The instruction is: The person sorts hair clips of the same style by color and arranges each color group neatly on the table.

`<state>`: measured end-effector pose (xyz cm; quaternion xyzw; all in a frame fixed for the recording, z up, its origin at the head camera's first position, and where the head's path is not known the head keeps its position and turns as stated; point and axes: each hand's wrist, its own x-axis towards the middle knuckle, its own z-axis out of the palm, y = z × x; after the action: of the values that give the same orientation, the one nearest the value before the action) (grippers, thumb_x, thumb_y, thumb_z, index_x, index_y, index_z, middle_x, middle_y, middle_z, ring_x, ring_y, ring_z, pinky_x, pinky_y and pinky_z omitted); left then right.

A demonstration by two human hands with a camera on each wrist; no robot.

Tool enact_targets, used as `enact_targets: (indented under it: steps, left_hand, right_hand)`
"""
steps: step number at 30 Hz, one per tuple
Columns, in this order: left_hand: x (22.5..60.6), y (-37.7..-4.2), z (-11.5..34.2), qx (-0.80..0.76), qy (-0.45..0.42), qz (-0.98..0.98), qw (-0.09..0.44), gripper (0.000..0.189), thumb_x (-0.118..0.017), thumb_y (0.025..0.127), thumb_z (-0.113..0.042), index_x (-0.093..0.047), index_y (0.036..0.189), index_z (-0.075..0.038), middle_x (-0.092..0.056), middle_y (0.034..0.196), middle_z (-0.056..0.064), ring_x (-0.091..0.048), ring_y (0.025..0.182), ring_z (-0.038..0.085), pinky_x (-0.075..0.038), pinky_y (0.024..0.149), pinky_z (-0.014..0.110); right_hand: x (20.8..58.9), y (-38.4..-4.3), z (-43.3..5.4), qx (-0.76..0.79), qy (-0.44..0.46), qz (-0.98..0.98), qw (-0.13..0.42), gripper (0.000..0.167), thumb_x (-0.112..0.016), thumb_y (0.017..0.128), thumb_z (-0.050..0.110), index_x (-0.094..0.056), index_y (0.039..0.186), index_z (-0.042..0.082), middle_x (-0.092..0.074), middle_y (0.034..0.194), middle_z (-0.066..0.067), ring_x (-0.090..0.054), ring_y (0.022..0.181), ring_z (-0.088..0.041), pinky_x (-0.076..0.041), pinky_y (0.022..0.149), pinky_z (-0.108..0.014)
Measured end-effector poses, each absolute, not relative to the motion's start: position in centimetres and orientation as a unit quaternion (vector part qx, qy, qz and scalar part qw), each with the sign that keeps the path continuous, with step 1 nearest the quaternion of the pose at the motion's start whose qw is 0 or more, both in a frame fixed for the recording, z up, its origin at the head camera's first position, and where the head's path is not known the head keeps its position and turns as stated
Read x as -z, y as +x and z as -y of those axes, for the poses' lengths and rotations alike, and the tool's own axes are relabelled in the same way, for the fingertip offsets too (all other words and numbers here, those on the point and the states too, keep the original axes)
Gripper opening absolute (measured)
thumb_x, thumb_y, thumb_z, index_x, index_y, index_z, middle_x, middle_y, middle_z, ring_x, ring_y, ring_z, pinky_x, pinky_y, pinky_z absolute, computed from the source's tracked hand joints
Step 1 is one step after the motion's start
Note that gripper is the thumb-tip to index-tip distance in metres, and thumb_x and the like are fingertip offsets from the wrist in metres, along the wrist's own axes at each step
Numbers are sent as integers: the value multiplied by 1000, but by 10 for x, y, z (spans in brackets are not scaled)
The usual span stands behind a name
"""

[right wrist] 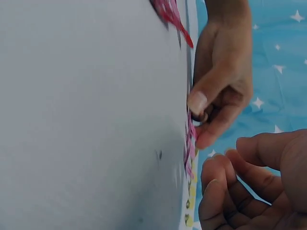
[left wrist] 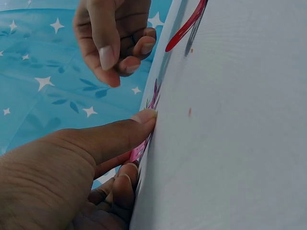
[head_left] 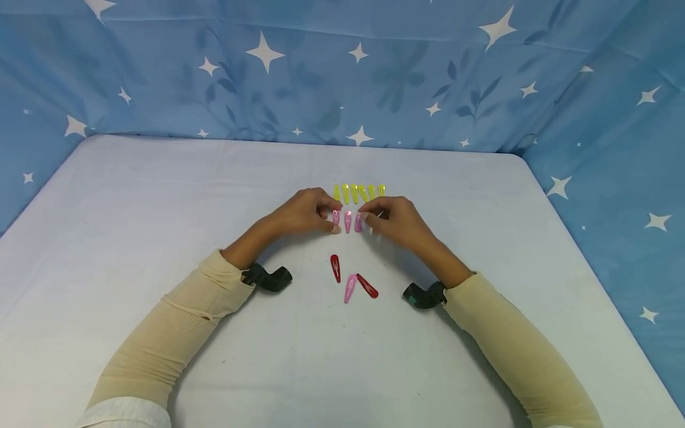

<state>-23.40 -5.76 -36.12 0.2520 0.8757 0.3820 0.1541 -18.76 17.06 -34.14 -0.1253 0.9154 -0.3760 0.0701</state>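
Note:
My left hand (head_left: pixel 307 213) pinches the leftmost pink hair clip (head_left: pixel 336 217) between thumb and fingers, low at the tabletop. Two more clips stand in line with it, a middle pink hair clip (head_left: pixel 348 222) and a right pink hair clip (head_left: pixel 358 223). Over that right clip is my right hand (head_left: pixel 398 221), its fingers loosely bent. Both wrist views show a gap between the right thumb and fingers, with nothing in it. Just beyond the pink clips runs a row of several yellow hair clips (head_left: pixel 354 194), seen edge-on in the right wrist view.
Nearer the body lie a red hair clip (head_left: pixel 335 268), another red hair clip (head_left: pixel 367 286) and a loose pink hair clip (head_left: pixel 350 289). A white-covered table (head_left: pixel 160 196) carries everything. Behind it hangs a blue star-patterned curtain (head_left: pixel 321 77).

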Motion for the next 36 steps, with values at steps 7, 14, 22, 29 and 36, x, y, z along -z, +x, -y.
enact_targets:
  steps: [7, 14, 22, 29, 36]
  left_hand:
    - [361, -236, 59, -383, 249, -876, 151, 47, -81, 81, -18, -69, 124, -4, -58, 94, 7, -53, 86, 19, -43, 78, 29]
    - [361, -235, 62, -381, 248, -878, 149, 47, -81, 81, -19, -69, 124, -4, -58, 96, 7, -53, 88, 20, -44, 79, 30]
    - [362, -233, 59, -389, 250, -875, 146, 47, -81, 80, -19, -69, 123, -4, -59, 95, 8, -54, 86, 19, -44, 77, 29]
    - [363, -230, 58, -388, 247, -875, 148, 46, -82, 80, -19, -70, 122, -5, -58, 93, 7, -54, 84, 19, -43, 75, 28]
    - [362, -231, 58, -388, 252, -875, 144, 46, -81, 80, -18, -69, 123, -4, -58, 92, 7, -54, 84, 18, -43, 75, 28]
  right_hand:
    - [336, -164, -164, 387, -126, -909, 93, 22, -65, 94, 18, -73, 113, 9, -71, 88, -6, -59, 72, -19, -48, 61, -26]
    - [333, -140, -159, 396, -151, -898, 120, 23, -66, 94, 17, -73, 113, 8, -69, 89, -5, -60, 77, -17, -51, 67, -28]
    - [337, -119, -160, 369, -198, -897, 143, 22, -66, 92, 16, -72, 112, 9, -68, 91, -1, -59, 79, -13, -52, 69, -26]
    - [343, -112, -159, 349, -215, -898, 159, 32, -81, 82, 25, -73, 109, 9, -64, 91, 1, -55, 73, -11, -48, 64, -22]
    - [342, -105, -154, 308, -209, -918, 140, 36, -87, 76, 28, -71, 105, 14, -59, 91, 3, -51, 76, -11, -46, 65, -22]
